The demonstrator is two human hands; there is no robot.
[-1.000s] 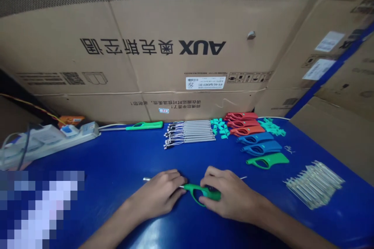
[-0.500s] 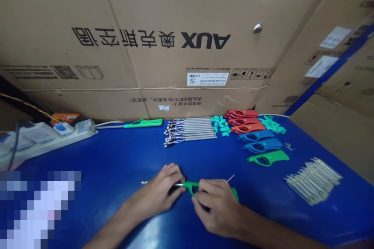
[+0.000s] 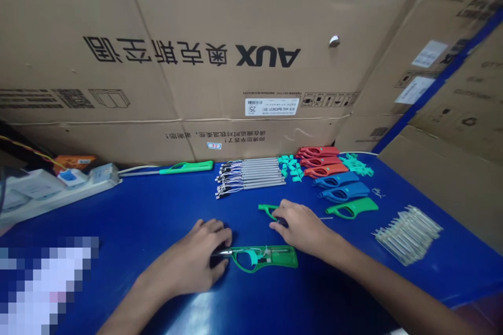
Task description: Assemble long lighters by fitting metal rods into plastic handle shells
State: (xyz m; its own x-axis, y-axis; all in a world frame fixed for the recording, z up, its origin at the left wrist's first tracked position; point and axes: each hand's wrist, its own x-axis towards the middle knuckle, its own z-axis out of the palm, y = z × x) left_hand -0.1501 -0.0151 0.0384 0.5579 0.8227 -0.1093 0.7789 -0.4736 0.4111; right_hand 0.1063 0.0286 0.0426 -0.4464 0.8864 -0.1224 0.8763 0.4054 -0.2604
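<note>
An opened green lighter handle half (image 3: pixel 264 258) lies flat on the blue table (image 3: pixel 157 220), its inner parts showing. My left hand (image 3: pixel 196 259) rests at its left end, fingers curled over the metal tube. Farther back, my right hand (image 3: pixel 301 227) covers a second green handle piece (image 3: pixel 268 210), fingers bent on it. The two green pieces lie apart.
Behind them lie a row of metal tubes (image 3: pixel 251 177), small teal parts (image 3: pixel 291 166), red (image 3: pixel 320 160), blue (image 3: pixel 340 186) and green handle shells (image 3: pixel 351 208), and a finished green lighter (image 3: pixel 184 168). Clear tubes (image 3: pixel 408 227) sit right, a power strip (image 3: pixel 58 188) left, cardboard boxes (image 3: pixel 236 63) behind.
The green handle has come apart: one half stays by my left hand, my right hand has carried the other piece back and to the right.
</note>
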